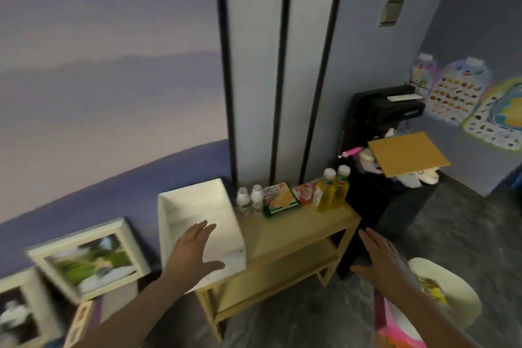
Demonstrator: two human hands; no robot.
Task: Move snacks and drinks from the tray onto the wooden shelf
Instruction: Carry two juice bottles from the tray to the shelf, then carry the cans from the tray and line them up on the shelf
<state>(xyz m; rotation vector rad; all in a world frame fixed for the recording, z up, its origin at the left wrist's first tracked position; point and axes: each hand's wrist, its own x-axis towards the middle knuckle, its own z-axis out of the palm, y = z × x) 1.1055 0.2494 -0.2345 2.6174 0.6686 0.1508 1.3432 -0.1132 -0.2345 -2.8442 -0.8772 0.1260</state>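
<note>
The left hand (195,251) hovers with spread, straight fingers over the empty white rectangular tray (180,212); the right hand (384,260) is released too, holding nothing. Behind them, on the light wooden shelf (296,232), stand small white bottles (250,202), flat snack boxes (281,199) and yellow juice bottles (332,192). The tray seems light and stiff, best taken by its rims.

The wooden shelf (293,232) is pale, matt timber with a smooth top, and the white tray (197,223) on its left end looks smooth and faintly glossy. The two juice bottles (333,192) are clear, shiny plastic, the snack box (281,200) is printed card, and a matt brown cardboard sheet (406,154) lies beyond.
</note>
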